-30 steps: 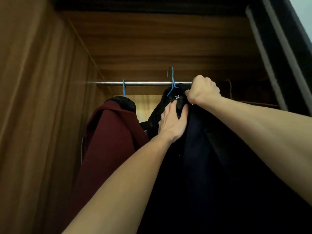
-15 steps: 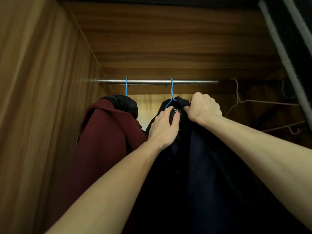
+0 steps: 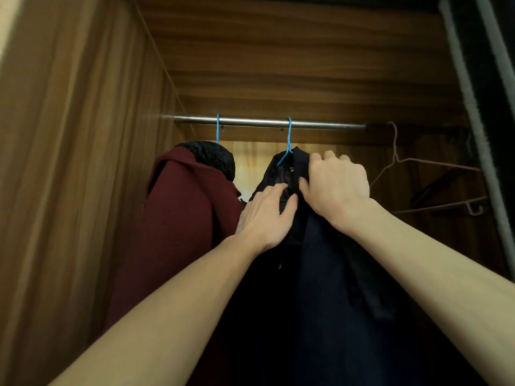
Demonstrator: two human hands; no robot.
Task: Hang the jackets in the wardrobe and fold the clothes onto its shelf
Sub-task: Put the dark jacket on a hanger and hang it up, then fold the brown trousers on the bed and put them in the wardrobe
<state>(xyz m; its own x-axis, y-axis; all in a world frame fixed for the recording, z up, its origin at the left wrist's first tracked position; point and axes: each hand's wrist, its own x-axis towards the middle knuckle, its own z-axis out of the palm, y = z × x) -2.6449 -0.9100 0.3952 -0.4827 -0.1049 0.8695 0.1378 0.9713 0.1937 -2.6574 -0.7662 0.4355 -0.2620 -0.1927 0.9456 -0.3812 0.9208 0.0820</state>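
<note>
Right hand [image 3: 337,188]: fingers curled over the top of the dark jacket [image 3: 320,274] at the collar, thumb tucked against the fabric, so it grips the garment just right of the hanger neck. Left hand [image 3: 264,215]: fingers nearly straight, flat on the jacket's left shoulder, pressing rather than gripping.

Dark jacket hangs straight down from its blue hanger [image 3: 288,140], whose hook is over the rail [image 3: 264,122] about mid-span. Long axis vertical, collar up and far, hem dropping near and out of view.

Key relation: both hands sit directly below the hook, one on each side of the collar, right hand higher and nearer the hook. Judgement: weight is on the rail, so what remains is squaring the shoulders and letting go.

Left of it, apart along the rail, a maroon jacket [image 3: 184,218] on its own blue hanger [image 3: 218,129]. Bare wire hangers [image 3: 418,162] sit to the right, clear of the hands.
</note>
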